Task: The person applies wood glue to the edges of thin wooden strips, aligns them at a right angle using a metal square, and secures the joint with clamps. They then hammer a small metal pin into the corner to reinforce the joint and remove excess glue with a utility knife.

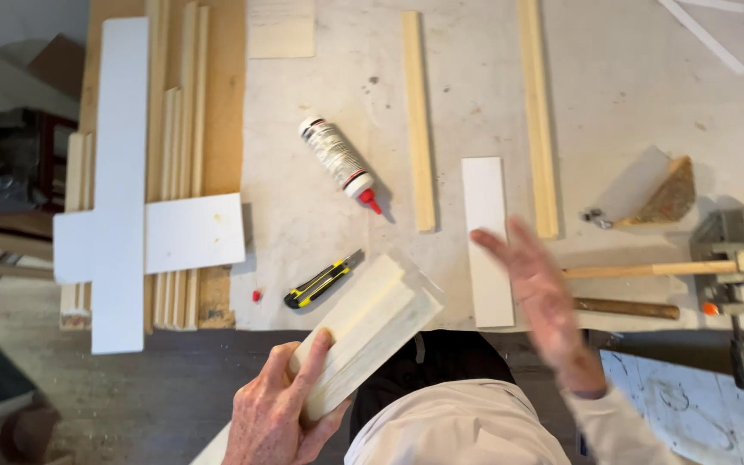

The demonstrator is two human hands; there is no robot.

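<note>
My left hand point(273, 405) grips the near end of a pale wooden moulding piece point(372, 323), which points up and right over the table's front edge. My right hand point(540, 297) is open and blurred, fingers spread, hovering beside a flat white strip point(486, 237) lying on the table. A yellow and black utility knife point(320, 282) lies just left of the moulding's far end. A white glue bottle with a red tip point(340, 162) lies further back.
Two long pale wood strips point(418, 120) point(537, 112) lie lengthwise on the table. White boards point(122, 181) rest on stacked wood slats at left. Wooden handles point(647, 269), a metal vise point(734, 250) and a wedge-shaped block point(669, 194) sit at right.
</note>
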